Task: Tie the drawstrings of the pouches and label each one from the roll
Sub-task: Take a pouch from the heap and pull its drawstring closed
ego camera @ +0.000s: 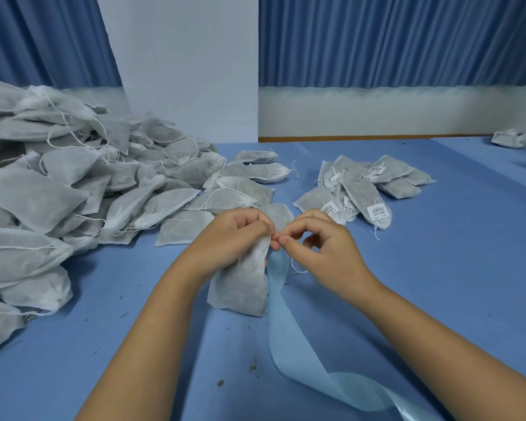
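1. The white non-woven fabric pouch (240, 287) is at the middle of the blue cloth-covered table (438, 268). Its base rests on the cloth, its neck is gathered tight, and dark loose filling shows grey through the thin fabric.
2. The left hand (236, 235) grips the gathered neck, fingers curled round it.
3. The right hand (322, 250) pinches the thin white drawstring (295, 268) between thumb and forefinger, just beside the left fingertips; a loop hangs below.
4. A pale blue strip of label backing (281, 299) runs from under the hands, along the pouch's right side, toward the near edge.
5. A large heap of unlabelled pouches (73, 183) lies to the left; a small stack of barcode-labelled pouches (374, 189) lies beyond the right hand.
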The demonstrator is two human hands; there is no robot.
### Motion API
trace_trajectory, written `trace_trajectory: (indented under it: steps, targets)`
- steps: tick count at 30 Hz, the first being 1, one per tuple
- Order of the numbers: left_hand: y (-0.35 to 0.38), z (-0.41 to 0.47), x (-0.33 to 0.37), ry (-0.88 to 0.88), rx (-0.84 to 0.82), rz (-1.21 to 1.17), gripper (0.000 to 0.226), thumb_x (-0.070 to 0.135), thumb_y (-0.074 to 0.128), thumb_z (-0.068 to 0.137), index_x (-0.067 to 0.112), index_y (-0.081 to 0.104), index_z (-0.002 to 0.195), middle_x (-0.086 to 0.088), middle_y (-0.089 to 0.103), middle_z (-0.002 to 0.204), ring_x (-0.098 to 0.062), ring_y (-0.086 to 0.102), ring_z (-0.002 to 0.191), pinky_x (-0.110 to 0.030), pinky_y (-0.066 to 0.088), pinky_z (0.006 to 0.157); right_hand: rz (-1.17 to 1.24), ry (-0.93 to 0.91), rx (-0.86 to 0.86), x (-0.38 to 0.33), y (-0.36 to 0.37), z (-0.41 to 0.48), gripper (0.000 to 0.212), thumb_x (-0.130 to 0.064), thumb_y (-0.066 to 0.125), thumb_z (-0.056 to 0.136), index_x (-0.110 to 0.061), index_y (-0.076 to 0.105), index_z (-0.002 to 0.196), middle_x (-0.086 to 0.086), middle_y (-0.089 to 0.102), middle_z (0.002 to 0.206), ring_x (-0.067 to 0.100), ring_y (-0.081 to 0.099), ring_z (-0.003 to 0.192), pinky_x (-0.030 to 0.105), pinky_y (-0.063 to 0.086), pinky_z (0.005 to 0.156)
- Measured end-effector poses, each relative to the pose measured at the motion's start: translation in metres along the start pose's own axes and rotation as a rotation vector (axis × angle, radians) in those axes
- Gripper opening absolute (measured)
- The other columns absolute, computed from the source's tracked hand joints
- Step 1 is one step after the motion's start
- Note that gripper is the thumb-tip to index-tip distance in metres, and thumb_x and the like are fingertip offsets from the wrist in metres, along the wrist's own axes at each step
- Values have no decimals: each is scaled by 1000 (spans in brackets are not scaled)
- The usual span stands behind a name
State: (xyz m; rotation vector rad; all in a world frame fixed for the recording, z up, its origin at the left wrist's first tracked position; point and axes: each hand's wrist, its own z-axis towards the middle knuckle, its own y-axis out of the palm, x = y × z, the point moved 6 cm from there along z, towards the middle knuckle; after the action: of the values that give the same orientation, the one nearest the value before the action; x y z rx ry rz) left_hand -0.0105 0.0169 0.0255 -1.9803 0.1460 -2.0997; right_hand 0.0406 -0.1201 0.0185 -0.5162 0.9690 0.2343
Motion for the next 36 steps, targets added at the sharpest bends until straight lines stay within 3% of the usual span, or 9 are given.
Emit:
trace_trajectory:
  steps: [3, 5, 8, 11, 14, 20, 24, 29, 36]
  targets:
    - [0, 1, 1, 45, 22, 54, 21, 19, 58, 83, 26, 68, 65, 7, 72, 79, -4, 62, 73, -22, 46, 76, -58, -23, -6, -4, 2, 0, 20, 4, 66, 82, -15, 65, 76, -2, 56, 86, 6, 53, 77, 22, 45, 64]
    - [-1, 2, 1, 71, 58, 94, 24, 17, 63, 85, 27, 69, 64, 13, 71, 94, 1, 62, 80, -16, 45, 78, -83, -33, -3, -6, 1, 0, 23, 5, 64, 82, -16, 62, 75, -3, 54, 86, 4, 52, 77, 16, 44, 65]
    - [-5, 5, 1, 83, 121, 179, 33, 15, 65, 87, 32, 71, 60, 18, 63, 108, 1, 61, 89, -16, 41, 81, -96, -37, 4, -6, 1, 0, 23, 4, 64, 82, -18, 62, 76, -2, 55, 86, 4, 53, 79, 20, 46, 66]
    - [-6, 5, 1, 93, 120, 199, 35, 14, 64, 87, 31, 70, 58, 16, 64, 107, 6, 60, 90, -15, 40, 81, -50, -27, 32, -3, 0, -2, 16, -3, 72, 80, -14, 60, 80, 1, 59, 86, 12, 56, 80, 29, 47, 61]
    - [-5, 6, 1, 98, 113, 208, 38, 12, 63, 89, 31, 70, 57, 16, 64, 106, 11, 58, 88, -13, 40, 80, -59, -29, 65, 0, -1, -2, 18, -11, 78, 78, -14, 61, 85, -2, 62, 86, 8, 55, 78, 32, 46, 58]
    - [-5, 6, 2, 96, 119, 254, 28, 12, 64, 88, 23, 72, 64, 14, 64, 104, 15, 56, 88, 0, 37, 75, -205, -107, 57, 1, -1, 0, 8, -10, 75, 81, -18, 73, 81, -7, 63, 80, 11, 58, 76, 23, 44, 60]
    - [-6, 4, 3, 109, 143, 268, 32, 11, 65, 86, 29, 70, 60, 13, 64, 100, 14, 55, 84, 0, 36, 73, -187, -69, 9, 2, 1, 1, 8, -7, 71, 84, -15, 74, 82, -2, 66, 81, 9, 58, 77, 21, 44, 63]
    - [-10, 4, 2, 113, 171, 302, 18, 13, 68, 85, 21, 72, 70, 8, 65, 98, 2, 57, 86, -10, 39, 78, -70, 77, -101, 6, 4, 4, 13, -11, 65, 90, -19, 74, 87, 1, 70, 92, 10, 62, 87, 23, 47, 75]
    - [-7, 4, 1, 104, 83, 278, 24, 9, 66, 89, 23, 73, 70, 11, 66, 102, 13, 57, 89, 0, 35, 78, -104, 56, -83, 5, 2, 4, 15, -11, 64, 91, -21, 73, 86, 1, 68, 90, 7, 59, 83, 16, 44, 74]
